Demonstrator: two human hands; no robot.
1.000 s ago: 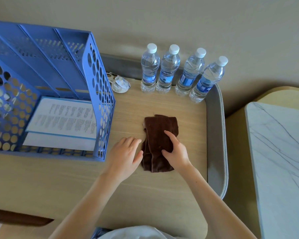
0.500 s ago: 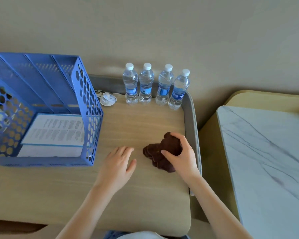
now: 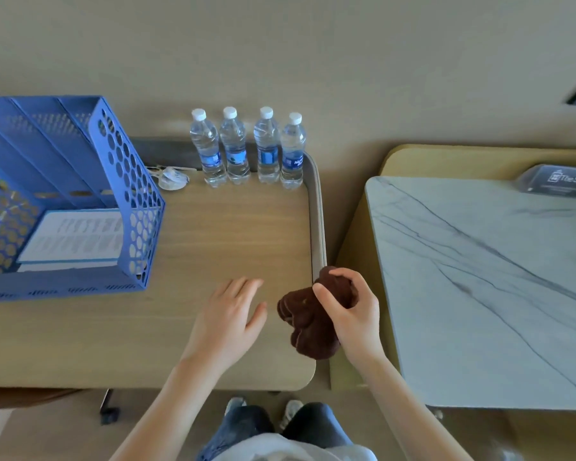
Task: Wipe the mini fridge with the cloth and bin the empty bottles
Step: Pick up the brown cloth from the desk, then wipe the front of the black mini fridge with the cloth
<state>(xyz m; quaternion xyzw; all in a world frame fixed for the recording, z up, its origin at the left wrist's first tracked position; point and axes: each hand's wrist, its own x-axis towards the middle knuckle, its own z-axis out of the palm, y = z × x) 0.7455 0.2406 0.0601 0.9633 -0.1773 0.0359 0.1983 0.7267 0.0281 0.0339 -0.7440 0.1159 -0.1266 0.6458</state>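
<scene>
Wooden surface: blue file rack stands on its left part. Four capped bottles stand upright in a row at its far edge. Left hand lies over its near part, fingers straight and relaxed. Right hand, at its right edge, grips the bunched brown cloth.

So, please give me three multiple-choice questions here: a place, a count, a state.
1. Where do the water bottles stand?
A) at the back of the wooden desk
B) on the marble table
C) inside the blue rack

2. How many bottles are there?
A) three
B) four
C) six

3. How is the brown cloth?
A) spread flat
B) bunched in the right hand
C) hanging over the rack

Answers: 1 A, they line the desk's back rim; 2 B, four stand in a row; 3 B, that hand grips it.
</scene>
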